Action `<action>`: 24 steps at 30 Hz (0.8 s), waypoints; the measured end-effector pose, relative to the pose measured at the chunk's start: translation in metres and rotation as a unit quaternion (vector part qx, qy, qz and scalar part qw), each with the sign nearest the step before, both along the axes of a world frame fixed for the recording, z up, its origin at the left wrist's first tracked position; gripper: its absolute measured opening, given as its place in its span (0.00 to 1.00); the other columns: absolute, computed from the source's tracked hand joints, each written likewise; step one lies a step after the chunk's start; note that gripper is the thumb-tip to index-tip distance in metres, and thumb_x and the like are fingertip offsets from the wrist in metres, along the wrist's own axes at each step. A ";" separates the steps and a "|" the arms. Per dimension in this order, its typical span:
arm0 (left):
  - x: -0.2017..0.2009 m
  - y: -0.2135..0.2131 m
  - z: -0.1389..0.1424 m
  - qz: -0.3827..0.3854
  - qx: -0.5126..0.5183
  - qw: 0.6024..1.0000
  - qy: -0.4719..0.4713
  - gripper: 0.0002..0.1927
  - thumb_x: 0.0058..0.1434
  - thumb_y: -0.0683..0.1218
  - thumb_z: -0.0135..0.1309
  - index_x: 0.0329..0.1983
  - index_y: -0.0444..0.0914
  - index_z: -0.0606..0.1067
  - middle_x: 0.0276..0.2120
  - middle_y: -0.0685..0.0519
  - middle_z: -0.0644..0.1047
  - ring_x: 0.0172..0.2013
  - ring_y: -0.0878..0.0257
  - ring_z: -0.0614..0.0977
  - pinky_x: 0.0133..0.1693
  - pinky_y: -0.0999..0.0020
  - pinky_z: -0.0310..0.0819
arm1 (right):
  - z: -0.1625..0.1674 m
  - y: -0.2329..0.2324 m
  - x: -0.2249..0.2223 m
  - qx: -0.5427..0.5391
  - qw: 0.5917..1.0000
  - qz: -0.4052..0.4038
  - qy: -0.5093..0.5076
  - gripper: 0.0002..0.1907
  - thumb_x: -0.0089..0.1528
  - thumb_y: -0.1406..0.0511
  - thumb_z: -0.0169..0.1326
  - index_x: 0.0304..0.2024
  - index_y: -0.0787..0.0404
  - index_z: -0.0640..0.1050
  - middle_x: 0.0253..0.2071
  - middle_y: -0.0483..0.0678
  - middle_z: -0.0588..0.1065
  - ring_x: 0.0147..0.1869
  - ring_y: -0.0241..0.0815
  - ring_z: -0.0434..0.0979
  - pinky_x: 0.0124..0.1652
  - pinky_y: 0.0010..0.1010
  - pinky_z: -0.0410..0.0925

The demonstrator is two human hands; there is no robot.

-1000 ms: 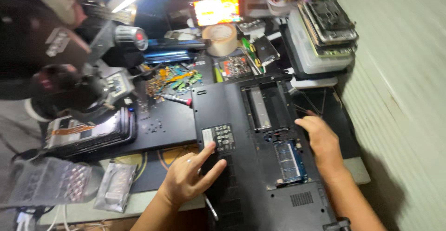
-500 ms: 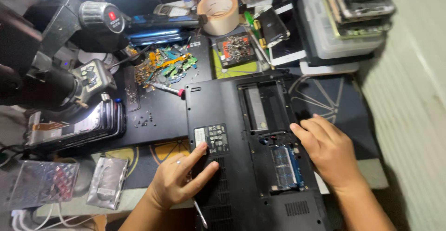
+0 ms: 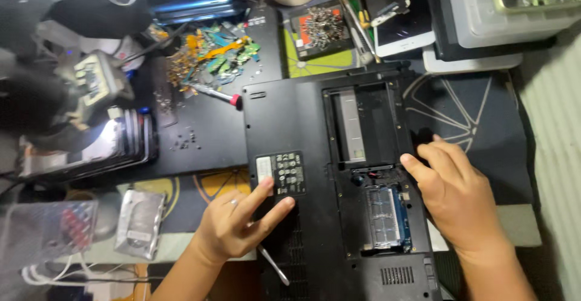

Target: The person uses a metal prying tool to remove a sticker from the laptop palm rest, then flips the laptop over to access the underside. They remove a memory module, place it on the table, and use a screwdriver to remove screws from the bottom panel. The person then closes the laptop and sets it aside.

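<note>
Fingers of your left hand lay spread on the laptop base; your right hand's curled at its edge, risking the exposed memory module.

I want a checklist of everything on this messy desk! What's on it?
Surface: dark work mat.
Job's things: black laptop lying bottom-up, cover off, memory module exposed.
Clutter: heap of small circuit parts, red-handled screwdriver, loose screws, silver drive.
Hands: left hand flat on laptop, thin metal tool beneath it; right hand on laptop's edge.
Cables: white cable.
Surroundings: stacked plastic trays.
</note>
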State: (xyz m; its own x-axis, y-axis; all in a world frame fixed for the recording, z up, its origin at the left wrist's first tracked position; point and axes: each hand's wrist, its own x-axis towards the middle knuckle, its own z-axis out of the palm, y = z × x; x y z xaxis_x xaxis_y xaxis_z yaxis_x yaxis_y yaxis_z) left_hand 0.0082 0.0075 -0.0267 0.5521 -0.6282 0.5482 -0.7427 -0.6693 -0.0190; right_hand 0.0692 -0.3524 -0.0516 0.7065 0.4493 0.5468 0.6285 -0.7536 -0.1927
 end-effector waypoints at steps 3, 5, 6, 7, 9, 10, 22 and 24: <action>-0.002 -0.001 -0.001 -0.002 -0.002 1.000 0.008 0.25 0.57 0.38 0.53 0.59 0.44 0.79 0.58 0.39 0.74 0.26 0.64 0.75 0.31 0.68 0.71 | 0.004 0.001 -0.001 0.028 0.999 0.015 0.032 0.25 0.54 0.74 0.56 0.55 0.57 0.71 0.49 0.52 0.74 0.57 0.59 0.77 0.50 0.41 0.73; -0.002 -0.002 0.000 0.003 -0.002 1.000 0.005 0.25 0.58 0.37 0.52 0.59 0.43 0.79 0.58 0.38 0.73 0.27 0.63 0.76 0.32 0.67 0.72 | 0.007 0.001 -0.001 0.034 0.999 0.017 0.036 0.25 0.54 0.75 0.56 0.55 0.58 0.72 0.49 0.53 0.73 0.56 0.59 0.76 0.51 0.41 0.73; -0.001 -0.002 -0.001 0.003 0.001 1.000 -0.004 0.24 0.59 0.37 0.53 0.59 0.44 0.79 0.57 0.39 0.73 0.27 0.64 0.75 0.32 0.68 0.71 | 0.009 0.002 -0.001 0.037 0.998 0.019 0.038 0.26 0.54 0.75 0.56 0.55 0.58 0.72 0.49 0.54 0.73 0.56 0.59 0.76 0.51 0.42 0.73; -0.002 -0.003 -0.001 0.003 0.005 1.000 -0.012 0.23 0.60 0.36 0.53 0.59 0.44 0.79 0.57 0.39 0.73 0.27 0.64 0.74 0.32 0.68 0.71 | 0.010 0.002 -0.001 0.039 0.998 0.015 0.040 0.26 0.54 0.77 0.55 0.55 0.58 0.72 0.49 0.54 0.73 0.56 0.59 0.76 0.52 0.42 0.73; -0.002 -0.003 -0.002 0.003 0.016 1.000 -0.022 0.24 0.60 0.35 0.53 0.58 0.45 0.79 0.57 0.39 0.73 0.25 0.65 0.72 0.31 0.69 0.70 | 0.011 0.002 -0.001 0.042 0.998 0.011 0.041 0.27 0.53 0.80 0.54 0.54 0.59 0.74 0.49 0.54 0.74 0.56 0.59 0.77 0.54 0.43 0.73; -0.002 -0.003 -0.002 0.003 0.025 0.999 -0.024 0.25 0.58 0.35 0.52 0.58 0.45 0.80 0.57 0.39 0.74 0.25 0.65 0.71 0.30 0.69 0.70 | 0.011 0.002 0.000 0.056 0.997 0.010 0.044 0.26 0.53 0.81 0.54 0.53 0.59 0.75 0.49 0.54 0.74 0.56 0.59 0.77 0.55 0.43 0.73; -0.006 -0.007 0.028 0.053 0.094 0.994 0.009 0.29 0.57 0.36 0.53 0.60 0.52 0.79 0.58 0.53 0.76 0.22 0.67 0.68 0.28 0.72 0.67 | 0.024 0.005 -0.001 0.163 0.982 0.017 0.094 0.17 0.55 0.73 0.60 0.48 0.63 0.79 0.48 0.55 0.76 0.56 0.59 0.77 0.60 0.47 0.71; -0.011 -0.004 0.035 0.066 0.118 0.991 0.015 0.29 0.58 0.32 0.53 0.61 0.51 0.79 0.59 0.56 0.76 0.23 0.67 0.69 0.28 0.71 0.68 | 0.027 0.008 0.000 0.155 0.985 0.022 0.079 0.20 0.52 0.67 0.66 0.45 0.65 0.77 0.46 0.59 0.75 0.52 0.62 0.75 0.55 0.49 0.70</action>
